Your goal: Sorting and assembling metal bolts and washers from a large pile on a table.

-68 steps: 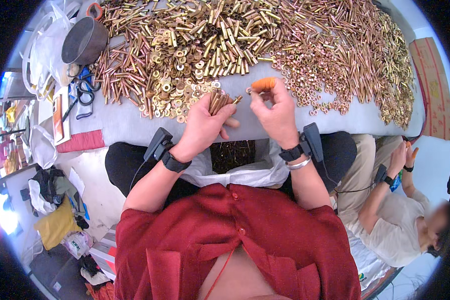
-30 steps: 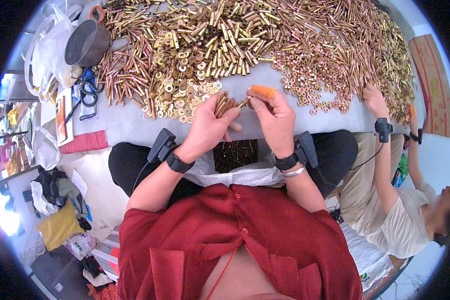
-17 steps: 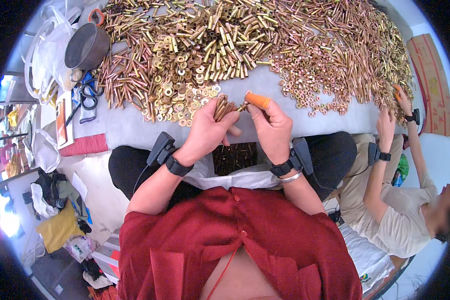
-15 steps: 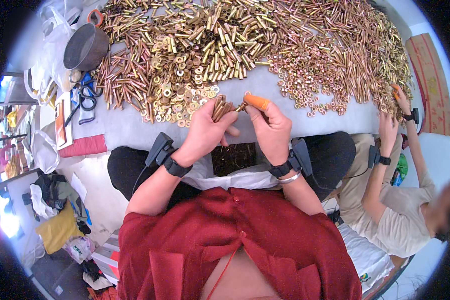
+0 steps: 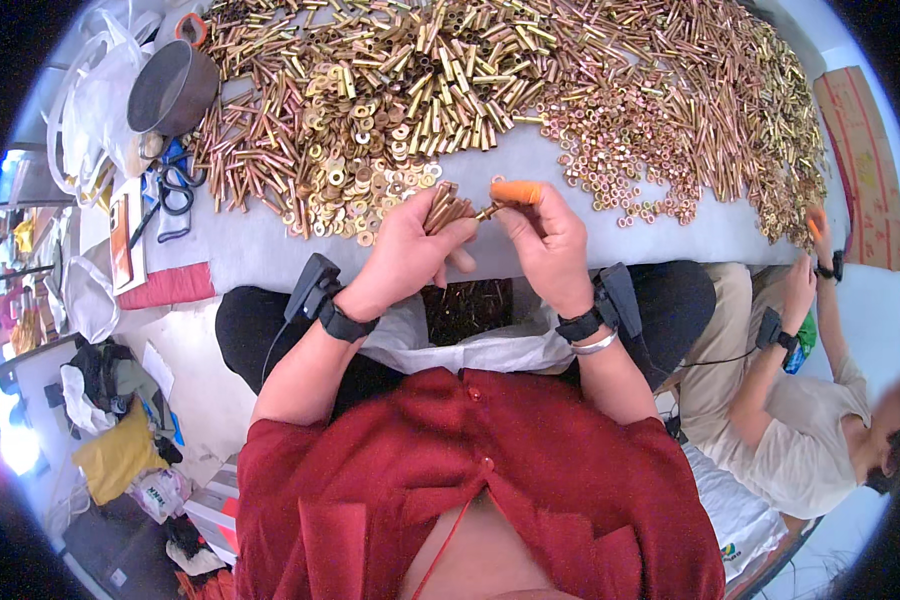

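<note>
My left hand [image 5: 410, 250] grips a bundle of brass tubes [image 5: 446, 207], their ends fanned up and to the right. My right hand [image 5: 548, 240], with an orange cover on one fingertip [image 5: 516, 191], pinches a single small brass piece [image 5: 486, 211] against the bundle's tip. Both hands hover over the near edge of the grey table [image 5: 260, 250]. A white bag [image 5: 490, 350] holding dark brass pieces lies on my lap below them. A huge heap of brass tubes and rings [image 5: 450, 90] covers the table beyond.
A dark metal pot [image 5: 170, 88] and scissors [image 5: 175, 190] sit at the table's left end, with a red cloth [image 5: 170, 285] at its edge. A co-worker sits at my right; that person's hands [image 5: 805, 265] work by the heap's right end. Bags clutter the floor at left.
My hands have stayed together with the bundle, shifting slightly down and toward me. The co-worker's arm, earlier stretched up to the heap, has drawn back to the table's right edge.
</note>
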A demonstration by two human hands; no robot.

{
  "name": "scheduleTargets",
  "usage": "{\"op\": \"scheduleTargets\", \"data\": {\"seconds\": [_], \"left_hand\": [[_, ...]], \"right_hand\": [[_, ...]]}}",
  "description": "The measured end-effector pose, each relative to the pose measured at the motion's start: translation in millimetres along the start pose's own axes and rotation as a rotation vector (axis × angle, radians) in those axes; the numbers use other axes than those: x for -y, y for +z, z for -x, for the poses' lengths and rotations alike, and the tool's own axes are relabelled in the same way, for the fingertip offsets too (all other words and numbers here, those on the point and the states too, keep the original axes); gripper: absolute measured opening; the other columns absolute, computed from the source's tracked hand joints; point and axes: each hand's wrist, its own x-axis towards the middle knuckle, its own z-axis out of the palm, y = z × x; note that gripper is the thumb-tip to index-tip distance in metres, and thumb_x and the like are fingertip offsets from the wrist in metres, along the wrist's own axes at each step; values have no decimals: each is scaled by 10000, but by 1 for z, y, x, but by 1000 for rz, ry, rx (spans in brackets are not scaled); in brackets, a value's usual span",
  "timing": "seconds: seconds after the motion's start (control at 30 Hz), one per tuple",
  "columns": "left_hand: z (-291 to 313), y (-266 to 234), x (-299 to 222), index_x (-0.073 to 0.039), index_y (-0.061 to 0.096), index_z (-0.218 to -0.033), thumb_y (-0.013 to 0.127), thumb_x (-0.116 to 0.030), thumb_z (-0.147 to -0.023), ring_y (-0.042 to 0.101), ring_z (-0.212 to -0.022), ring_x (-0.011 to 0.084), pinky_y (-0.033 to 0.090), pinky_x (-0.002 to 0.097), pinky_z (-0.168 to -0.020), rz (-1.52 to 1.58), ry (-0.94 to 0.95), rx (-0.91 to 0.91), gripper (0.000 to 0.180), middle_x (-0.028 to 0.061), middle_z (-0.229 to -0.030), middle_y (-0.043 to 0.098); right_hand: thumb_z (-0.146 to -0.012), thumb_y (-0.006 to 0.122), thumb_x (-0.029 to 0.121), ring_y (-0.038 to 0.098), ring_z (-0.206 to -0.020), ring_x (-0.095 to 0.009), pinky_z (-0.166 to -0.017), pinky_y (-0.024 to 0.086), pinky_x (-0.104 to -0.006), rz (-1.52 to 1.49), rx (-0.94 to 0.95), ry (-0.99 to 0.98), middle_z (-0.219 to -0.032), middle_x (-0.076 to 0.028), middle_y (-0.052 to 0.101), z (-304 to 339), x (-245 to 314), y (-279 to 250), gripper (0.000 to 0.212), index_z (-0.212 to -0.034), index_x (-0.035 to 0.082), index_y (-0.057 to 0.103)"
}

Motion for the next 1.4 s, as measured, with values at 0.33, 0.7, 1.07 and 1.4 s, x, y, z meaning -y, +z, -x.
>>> {"op": "scheduleTargets", "data": {"seconds": [0.33, 0.7, 1.07, 1.4], "left_hand": [[1, 5, 3, 0, 553, -1031, 639, -86, -857, 658, -607, 131, 465, 226, -425, -102, 76, -46, 212, 54, -795, 644], [-1, 10, 11, -10, 542, -985, 620, -68, -863, 635, -602, 111, 470, 231, -457, -173, 282, -121, 157, 46, -759, 613], [-7, 9, 17, -29, 525, -1014, 603, -111, -889, 632, -591, 87, 437, 192, -375, 59, 66, -98, 169, 21, -769, 601], [-10, 9, 24, -2, 545, -963, 629, -47, -856, 618, -562, 118, 475, 260, -510, -376, 532, -229, 143, 71, -724, 625]], "right_hand": [[-797, 593, -39, 618, -874, -273, -787, 486, -318, 58, 52, -114, -949, -136, 617, -4, 3, -2, 253, -1041, 24, 619], [-816, 654, 96, 584, -756, -281, -655, 467, -330, 339, 135, -141, -805, -135, 582, -15, 7, -11, 136, -929, 22, 644], [-804, 629, -2, 599, -770, -155, -686, 478, -262, -14, 81, 48, -843, -86, 616, -15, 3, -1, 179, -977, 19, 670], [-808, 659, 63, 610, -756, -222, -672, 483, -307, 163, 44, 1, -850, -114, 620, -13, 11, 0, 108, -904, 16, 647]]}}
